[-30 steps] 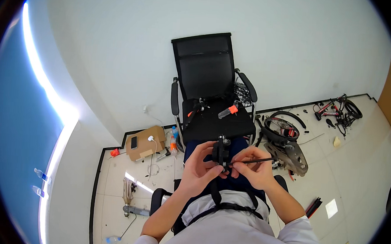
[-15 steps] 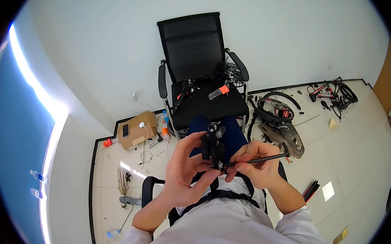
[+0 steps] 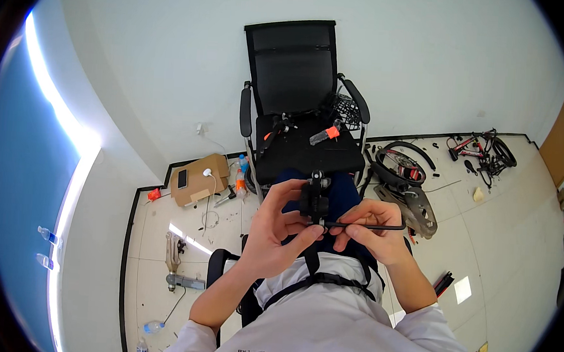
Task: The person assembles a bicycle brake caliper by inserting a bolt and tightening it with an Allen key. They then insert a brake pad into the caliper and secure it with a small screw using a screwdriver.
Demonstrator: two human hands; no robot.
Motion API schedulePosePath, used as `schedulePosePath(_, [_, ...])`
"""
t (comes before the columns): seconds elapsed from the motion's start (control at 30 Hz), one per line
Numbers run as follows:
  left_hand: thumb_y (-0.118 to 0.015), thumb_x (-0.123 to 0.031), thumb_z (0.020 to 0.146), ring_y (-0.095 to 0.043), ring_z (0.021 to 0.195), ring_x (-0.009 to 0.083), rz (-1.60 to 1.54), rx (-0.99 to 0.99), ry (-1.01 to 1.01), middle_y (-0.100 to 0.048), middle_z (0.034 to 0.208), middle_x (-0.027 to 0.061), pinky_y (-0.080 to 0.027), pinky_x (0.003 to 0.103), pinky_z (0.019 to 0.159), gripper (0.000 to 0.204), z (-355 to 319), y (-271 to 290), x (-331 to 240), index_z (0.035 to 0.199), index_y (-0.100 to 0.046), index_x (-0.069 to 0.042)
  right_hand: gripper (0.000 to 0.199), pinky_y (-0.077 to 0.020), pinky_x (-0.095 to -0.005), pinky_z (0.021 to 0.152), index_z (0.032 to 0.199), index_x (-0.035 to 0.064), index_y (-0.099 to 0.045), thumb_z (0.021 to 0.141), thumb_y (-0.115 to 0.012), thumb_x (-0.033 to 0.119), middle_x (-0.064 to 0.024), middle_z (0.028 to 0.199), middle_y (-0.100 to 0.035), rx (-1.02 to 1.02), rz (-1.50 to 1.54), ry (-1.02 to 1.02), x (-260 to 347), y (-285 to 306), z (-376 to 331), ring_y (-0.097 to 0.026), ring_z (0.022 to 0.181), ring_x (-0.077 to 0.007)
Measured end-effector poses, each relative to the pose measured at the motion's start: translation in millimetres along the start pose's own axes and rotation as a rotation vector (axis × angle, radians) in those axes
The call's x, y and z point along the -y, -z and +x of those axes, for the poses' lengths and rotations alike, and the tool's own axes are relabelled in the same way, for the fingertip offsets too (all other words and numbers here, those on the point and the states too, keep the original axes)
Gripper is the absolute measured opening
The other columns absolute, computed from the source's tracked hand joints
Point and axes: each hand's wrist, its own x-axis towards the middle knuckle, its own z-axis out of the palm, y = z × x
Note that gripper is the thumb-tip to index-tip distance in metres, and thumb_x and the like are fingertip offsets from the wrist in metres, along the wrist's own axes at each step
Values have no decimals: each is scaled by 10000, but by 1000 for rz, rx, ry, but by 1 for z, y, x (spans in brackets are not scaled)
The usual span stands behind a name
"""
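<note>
the left hand (image 3: 277, 230) is raised in front of the person's chest, its fingers (image 3: 289, 190) curled round a small black mechanical part (image 3: 314, 200), thumb on the near side and fingertips over its far, upper edge, so the part stands upright between them. the right hand (image 3: 374, 232) sits just right of it, its fingers (image 3: 357, 214) pinched together on a thin black hex key (image 3: 364, 225). the key lies level, its long arm running out to the right past the knuckles and its left end meeting the lower end of the part; whether the tip sits inside a socket cannot be told, since the thumbs cover that spot. the two hands almost touch below the part.

beyond the hands, farther off, stands a black office chair (image 3: 294, 99) with a mesh back, and a few small tools with orange parts (image 3: 326, 135) lie on its seat. on the tiled floor (image 3: 485, 233) to the right are a bicycle wheel (image 3: 400, 164) and a bike frame (image 3: 480, 148) near the wall. to the left lies a cardboard box (image 3: 198, 178) with a phone on top.
</note>
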Motion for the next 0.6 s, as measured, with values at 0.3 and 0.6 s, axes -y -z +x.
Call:
schedulePosePath(0.3, [-665, 132, 787, -623, 1005, 198, 39, 37, -33, -469, 1216, 131, -550, 306, 847, 683, 0, 3, 2, 1369, -340, -14, 188, -582, -360, 675, 1010, -105, -602, 908, -578, 51, -266, 944, -674, 74, 166, -71, -2, 11, 3, -699, 727, -272])
schedulePosePath(0.6, [-699, 158, 740, -626, 1027, 219, 261, 41, -238, -506, 1226, 128, -544, 337, 863, 654, 4, 10, 13, 1306, -400, 26, 853, -548, -477, 740, 1115, -168, -542, 967, -188, 594, -393, 1038, -597, 54, 601, -217, 2, 18, 7, -673, 815, -418])
